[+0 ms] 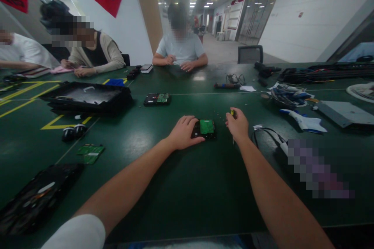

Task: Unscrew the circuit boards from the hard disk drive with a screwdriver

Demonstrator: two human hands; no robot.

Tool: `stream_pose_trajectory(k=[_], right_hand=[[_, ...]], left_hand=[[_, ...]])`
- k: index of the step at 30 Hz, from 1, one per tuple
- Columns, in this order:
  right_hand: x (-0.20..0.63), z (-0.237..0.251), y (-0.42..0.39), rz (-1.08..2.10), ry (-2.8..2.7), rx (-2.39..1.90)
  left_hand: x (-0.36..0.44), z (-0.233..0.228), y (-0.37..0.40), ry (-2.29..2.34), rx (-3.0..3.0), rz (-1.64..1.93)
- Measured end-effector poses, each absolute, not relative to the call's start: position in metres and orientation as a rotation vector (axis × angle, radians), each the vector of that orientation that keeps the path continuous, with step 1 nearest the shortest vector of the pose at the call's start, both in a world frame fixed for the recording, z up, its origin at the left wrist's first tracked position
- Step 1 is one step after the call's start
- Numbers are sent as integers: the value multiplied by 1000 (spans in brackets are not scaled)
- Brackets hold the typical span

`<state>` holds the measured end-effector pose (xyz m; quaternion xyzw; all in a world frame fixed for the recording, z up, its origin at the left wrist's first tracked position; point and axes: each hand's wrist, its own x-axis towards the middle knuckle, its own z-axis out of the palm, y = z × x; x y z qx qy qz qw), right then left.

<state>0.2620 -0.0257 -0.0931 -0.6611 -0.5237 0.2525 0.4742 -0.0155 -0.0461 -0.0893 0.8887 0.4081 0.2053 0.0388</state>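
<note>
The left hand (pixel 184 132) lies spread on the left end of a small hard drive (pixel 205 129), green board up, on the green table (pixel 187 186); just right, the right hand (pixel 238 125) pinches a yellow-handled screwdriver (pixel 232 113).

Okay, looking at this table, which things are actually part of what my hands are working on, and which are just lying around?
In hand:
left hand steadying the black hard drive with green circuit board
right hand gripping the yellow-handled screwdriver

Lying about:
second black drive
loose green circuit boards
stacked black trays
white cable
</note>
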Motion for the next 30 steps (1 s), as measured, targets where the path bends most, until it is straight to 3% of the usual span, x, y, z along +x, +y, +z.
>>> stream_pose_trajectory(k=[3,5,15,30], right_hand=[[272,-94,-24,242,-1443,-1838],[274,-95,-23,168,-1650,-1898],[267,-95,-26,52,-1934,-1983],[266,-95,-20,15,-1928,-1968]], left_hand=[[-10,-86,-51,1129,2829,587],[-5,-83,-54,968,2896,547],[-1,-92,-51,912,2868,619],[-1,-92,-52,908,2860,658]])
